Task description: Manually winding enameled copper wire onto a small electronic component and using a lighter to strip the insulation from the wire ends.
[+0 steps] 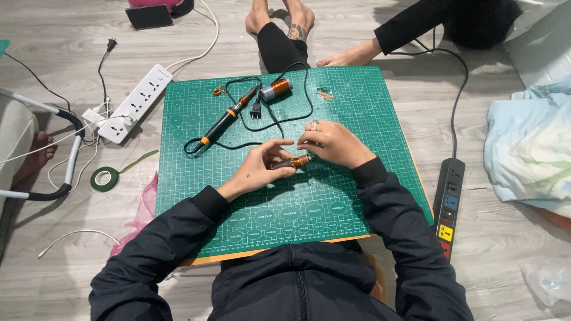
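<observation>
Both my hands meet over the middle of a green cutting mat [333,202]. My left hand [262,166] grips the grey end of a small metal rod wound with copper wire [295,161]. My right hand [333,142], with a ring on one finger, pinches the copper-wound end of the same rod. Farther up the mat lie a black and orange soldering iron [225,122] with its looped black cord and plug, and a spool of copper wire [276,90].
A white power strip [135,102] lies left of the mat, a black one [450,202] to the right. A roll of green tape [104,178] lies on the wooden floor. Another person's feet and legs [285,30] sit beyond the mat. Bedding [529,148] lies at right.
</observation>
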